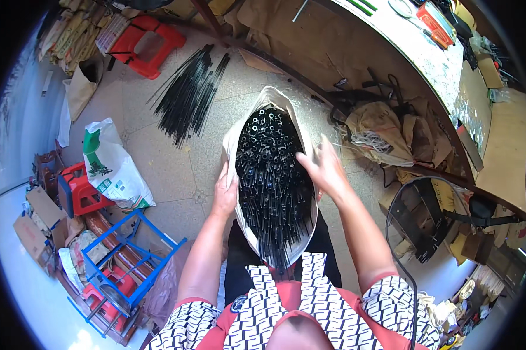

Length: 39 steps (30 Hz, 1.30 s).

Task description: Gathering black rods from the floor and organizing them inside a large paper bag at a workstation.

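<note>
Partly, the sack (231, 143) hides the black tubes (273, 175).

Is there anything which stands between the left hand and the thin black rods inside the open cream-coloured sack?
Yes, the left wall of the open cream-coloured sack: the left hand is against its outside, the thin black rods inside.

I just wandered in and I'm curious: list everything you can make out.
Sack: one, cream, centre
Packed rods: many, black, inside the sack
Loose rods: many, black, upper-left floor
Stools: at least two, red, left
Printed bag: one, white and green, left
Metal frame: one, blue, lower left
Cardboard box: at least one, brown, far left
Worktop: one, pale, upper right
Crumpled bag: at least one, tan, right
Left hand: one, bare, sack's left side
Right hand: one, bare, sack's right rim
</note>
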Tool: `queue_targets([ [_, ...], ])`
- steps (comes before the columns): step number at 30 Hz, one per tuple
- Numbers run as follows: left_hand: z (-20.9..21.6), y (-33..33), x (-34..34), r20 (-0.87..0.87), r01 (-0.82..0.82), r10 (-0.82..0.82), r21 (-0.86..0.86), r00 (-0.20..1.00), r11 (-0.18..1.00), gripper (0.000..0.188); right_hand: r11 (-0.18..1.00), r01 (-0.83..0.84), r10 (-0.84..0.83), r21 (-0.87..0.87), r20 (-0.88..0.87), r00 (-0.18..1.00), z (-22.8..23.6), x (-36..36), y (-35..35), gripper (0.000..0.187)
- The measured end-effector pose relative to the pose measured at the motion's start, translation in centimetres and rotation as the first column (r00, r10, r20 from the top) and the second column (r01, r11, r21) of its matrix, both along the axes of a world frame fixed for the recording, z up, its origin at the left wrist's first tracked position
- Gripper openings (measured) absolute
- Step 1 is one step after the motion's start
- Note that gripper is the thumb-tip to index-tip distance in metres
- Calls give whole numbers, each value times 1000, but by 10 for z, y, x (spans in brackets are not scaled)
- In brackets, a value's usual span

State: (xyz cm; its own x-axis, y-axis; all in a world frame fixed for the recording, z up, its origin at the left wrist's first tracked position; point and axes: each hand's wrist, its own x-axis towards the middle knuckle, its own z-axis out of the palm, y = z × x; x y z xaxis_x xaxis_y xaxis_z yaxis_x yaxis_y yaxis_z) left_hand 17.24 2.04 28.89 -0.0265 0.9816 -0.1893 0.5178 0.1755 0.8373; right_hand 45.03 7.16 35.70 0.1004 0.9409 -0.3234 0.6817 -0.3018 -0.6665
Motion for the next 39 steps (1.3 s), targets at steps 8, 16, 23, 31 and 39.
queue_targets([
  [8,29,57,34,-1,97,-97,44,995,994,33,967,-189,121,171,344,931,-57,118,57,16],
  [16,37,99,4,-200,142,-115,127,973,982,19,921,-290,117,260,526,843,-69,161,117,25],
  [23,47,119,-3,-427,104,-87,18,900,994,14,825,-309,248,473,187,950,-5,126,73,38],
  [31,62,139,-2,-449,71,-175,-240,876,968,17,670,-690,693,276,103,714,59,64,-19,63],
  [39,76,127,-1,-468,113,-241,-286,850,952,31,860,-503,511,88,-161,845,64,12,-24,54],
])
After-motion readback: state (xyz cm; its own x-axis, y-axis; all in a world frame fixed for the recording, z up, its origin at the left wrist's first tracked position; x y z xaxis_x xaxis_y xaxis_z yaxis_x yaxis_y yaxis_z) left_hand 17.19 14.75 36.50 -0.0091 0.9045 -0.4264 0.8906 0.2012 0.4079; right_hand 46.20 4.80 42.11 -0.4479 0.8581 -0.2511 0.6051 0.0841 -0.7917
